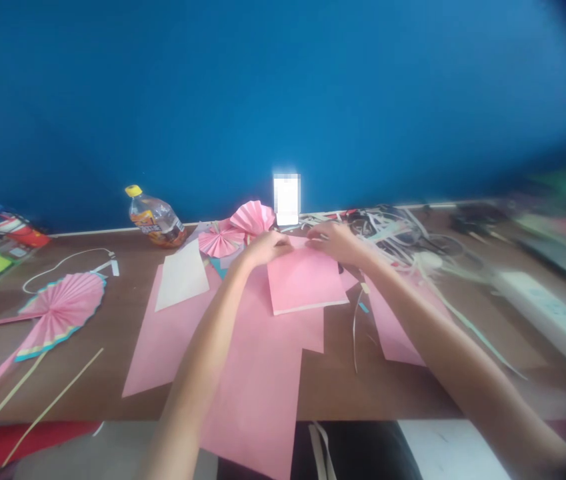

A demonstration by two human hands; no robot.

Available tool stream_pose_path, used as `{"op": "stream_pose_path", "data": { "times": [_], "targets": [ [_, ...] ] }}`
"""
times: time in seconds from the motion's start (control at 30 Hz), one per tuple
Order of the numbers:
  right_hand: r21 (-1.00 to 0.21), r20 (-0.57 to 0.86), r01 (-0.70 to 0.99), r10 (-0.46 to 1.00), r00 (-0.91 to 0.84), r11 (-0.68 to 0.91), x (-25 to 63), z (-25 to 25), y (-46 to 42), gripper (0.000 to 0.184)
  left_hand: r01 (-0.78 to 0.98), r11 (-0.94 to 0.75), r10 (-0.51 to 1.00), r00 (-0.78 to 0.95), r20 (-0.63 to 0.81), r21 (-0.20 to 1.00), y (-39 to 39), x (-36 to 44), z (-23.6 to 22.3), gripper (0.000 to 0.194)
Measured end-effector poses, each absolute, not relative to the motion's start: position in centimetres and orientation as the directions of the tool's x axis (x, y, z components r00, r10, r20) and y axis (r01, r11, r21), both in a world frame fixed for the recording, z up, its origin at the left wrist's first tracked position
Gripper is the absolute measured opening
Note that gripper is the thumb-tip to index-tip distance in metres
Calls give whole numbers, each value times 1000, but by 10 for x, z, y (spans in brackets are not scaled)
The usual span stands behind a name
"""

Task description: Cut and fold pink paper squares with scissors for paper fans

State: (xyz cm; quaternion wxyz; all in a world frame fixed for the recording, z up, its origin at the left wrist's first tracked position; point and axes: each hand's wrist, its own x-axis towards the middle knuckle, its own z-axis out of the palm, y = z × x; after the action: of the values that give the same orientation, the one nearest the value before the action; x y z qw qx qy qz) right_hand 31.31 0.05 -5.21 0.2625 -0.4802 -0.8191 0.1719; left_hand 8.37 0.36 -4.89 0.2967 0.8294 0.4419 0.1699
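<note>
My left hand (pixel 265 248) and my right hand (pixel 335 241) meet at the far edge of a pink paper sheet (pixel 305 283) lying on the brown table (pixel 113 327). Both hands have their fingers curled and pinched on that far edge, pressing it down. The sheet rests on top of larger pink sheets (pixel 257 373) that run toward me. Just beyond my hands lie two small pleated pink paper fans (pixel 237 230).
A plastic bottle (pixel 155 220) lies on its side by the blue wall. A large pink fan with a teal rim (pixel 60 313) and thin sticks lie at left. A white sheet (pixel 183 277), tangled paper strips (pixel 397 230) and a white power strip (pixel 553 317) are around.
</note>
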Motion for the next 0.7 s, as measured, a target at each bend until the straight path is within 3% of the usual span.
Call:
{"op": "stream_pose_path", "data": {
  "times": [0.13, 0.33, 0.57, 0.7],
  "targets": [
    [-547, 167, 695, 874, -456, 467, 314, -54, 0, 21, 608, -408, 843, 538, 24, 681, 3, 83, -48, 31],
    [-619, 135, 668, 894, -427, 413, 335, -53, 8, 26, 587, -388, 841, 541, 13, 710, 5, 68, -43, 34],
    [-711, 86, 565, 849, -522, 419, 343, -42, 4, 24, 560, -369, 813, 581, -34, 742, 10, 55, -42, 32],
    [-706, 59, 588, 861, -506, 394, 349, -39, 4, 23, 549, -350, 803, 594, -60, 759, 12, 49, -43, 33]
  ]
}}
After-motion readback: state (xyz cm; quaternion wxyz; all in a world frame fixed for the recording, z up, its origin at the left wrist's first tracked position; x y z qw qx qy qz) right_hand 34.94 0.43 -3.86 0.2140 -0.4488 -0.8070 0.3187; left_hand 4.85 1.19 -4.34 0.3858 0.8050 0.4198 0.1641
